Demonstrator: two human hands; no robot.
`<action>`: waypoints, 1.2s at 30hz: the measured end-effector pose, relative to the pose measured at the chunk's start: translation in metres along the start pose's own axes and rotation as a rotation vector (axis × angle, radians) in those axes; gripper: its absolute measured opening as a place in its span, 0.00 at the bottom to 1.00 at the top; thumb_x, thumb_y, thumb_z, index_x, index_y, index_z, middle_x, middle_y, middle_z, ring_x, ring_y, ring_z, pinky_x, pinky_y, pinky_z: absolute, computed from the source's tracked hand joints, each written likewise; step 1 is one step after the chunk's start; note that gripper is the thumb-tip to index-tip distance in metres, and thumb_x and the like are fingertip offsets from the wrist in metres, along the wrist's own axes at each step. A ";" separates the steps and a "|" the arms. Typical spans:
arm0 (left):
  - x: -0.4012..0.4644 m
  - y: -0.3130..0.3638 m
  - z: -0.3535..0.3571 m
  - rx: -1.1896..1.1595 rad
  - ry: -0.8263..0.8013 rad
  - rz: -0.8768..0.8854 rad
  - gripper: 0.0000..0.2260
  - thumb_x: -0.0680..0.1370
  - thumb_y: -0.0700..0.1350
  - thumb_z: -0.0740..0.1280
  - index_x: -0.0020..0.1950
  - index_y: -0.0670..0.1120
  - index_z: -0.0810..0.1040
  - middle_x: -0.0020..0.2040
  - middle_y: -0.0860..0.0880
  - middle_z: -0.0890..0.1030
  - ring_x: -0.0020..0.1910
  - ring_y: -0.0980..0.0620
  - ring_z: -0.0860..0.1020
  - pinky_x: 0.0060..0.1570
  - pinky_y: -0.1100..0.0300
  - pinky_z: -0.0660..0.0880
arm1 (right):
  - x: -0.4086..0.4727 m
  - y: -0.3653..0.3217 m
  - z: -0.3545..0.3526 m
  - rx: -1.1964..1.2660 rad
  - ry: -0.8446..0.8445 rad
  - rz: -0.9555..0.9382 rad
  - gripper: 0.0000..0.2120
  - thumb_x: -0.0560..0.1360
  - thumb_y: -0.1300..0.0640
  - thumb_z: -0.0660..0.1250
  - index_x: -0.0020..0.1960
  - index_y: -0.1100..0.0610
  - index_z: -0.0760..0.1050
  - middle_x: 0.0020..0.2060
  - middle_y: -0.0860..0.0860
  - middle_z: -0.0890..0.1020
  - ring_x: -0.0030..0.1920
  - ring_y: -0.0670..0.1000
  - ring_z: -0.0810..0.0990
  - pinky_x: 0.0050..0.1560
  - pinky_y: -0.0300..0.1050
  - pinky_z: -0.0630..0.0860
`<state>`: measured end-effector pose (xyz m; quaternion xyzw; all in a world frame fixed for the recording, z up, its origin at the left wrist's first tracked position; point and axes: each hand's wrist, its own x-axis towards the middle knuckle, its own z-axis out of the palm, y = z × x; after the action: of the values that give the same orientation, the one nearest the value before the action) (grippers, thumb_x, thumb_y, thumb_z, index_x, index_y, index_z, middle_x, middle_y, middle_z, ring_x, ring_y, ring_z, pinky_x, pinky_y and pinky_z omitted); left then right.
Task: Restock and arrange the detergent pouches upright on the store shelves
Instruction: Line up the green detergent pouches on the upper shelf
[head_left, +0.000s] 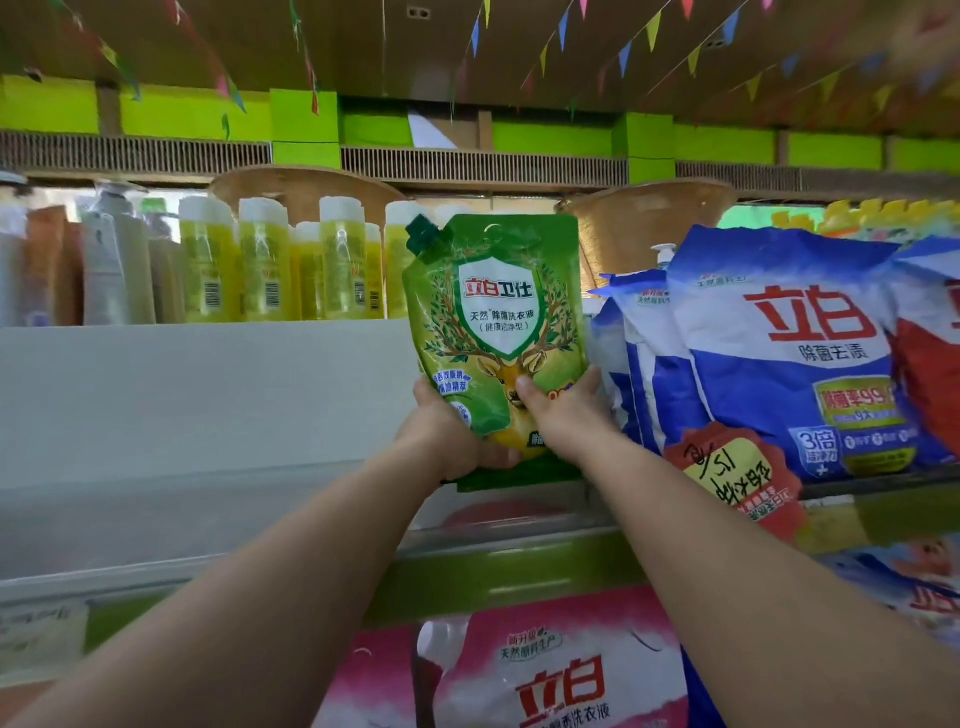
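The green pouch (496, 332) reads "立白卫仕" and, below it, "天然除菌洗衣液 (健康洁净型)". The blue and white bag (795, 353) shows "立白", "除菌去渍" and "3倍", and a red and yellow tag (737, 478) before it bears a handwritten "15". The pink pouch (550, 675) below reads "立白".

The hands hide the green pouch (493, 332)'s lower corners; the bottom edge cuts off the pink pouch (550, 675).
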<state>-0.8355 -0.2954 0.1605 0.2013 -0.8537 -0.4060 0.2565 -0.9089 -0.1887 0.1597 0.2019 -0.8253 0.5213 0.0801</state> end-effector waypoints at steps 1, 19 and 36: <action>0.001 0.000 0.000 0.000 -0.011 0.008 0.48 0.67 0.47 0.78 0.74 0.43 0.49 0.62 0.45 0.71 0.55 0.47 0.70 0.58 0.55 0.69 | 0.001 0.000 0.000 0.007 0.001 0.002 0.44 0.77 0.39 0.58 0.76 0.58 0.34 0.76 0.60 0.50 0.75 0.61 0.53 0.71 0.55 0.58; -0.006 -0.011 -0.001 0.015 0.050 0.047 0.53 0.66 0.54 0.78 0.77 0.46 0.44 0.63 0.49 0.73 0.59 0.47 0.74 0.55 0.56 0.71 | -0.009 0.006 -0.001 0.006 0.281 -0.101 0.33 0.74 0.41 0.65 0.68 0.63 0.62 0.65 0.59 0.68 0.63 0.60 0.70 0.61 0.56 0.72; -0.033 -0.018 -0.027 -0.040 0.400 0.066 0.17 0.77 0.57 0.65 0.57 0.46 0.76 0.54 0.48 0.79 0.52 0.49 0.76 0.50 0.55 0.74 | -0.036 -0.014 0.011 -0.154 0.206 -0.482 0.07 0.76 0.51 0.63 0.44 0.54 0.72 0.35 0.47 0.74 0.35 0.48 0.73 0.32 0.40 0.66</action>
<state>-0.7905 -0.3034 0.1517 0.2447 -0.7837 -0.3663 0.4379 -0.8693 -0.1947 0.1545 0.3317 -0.7780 0.4407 0.3008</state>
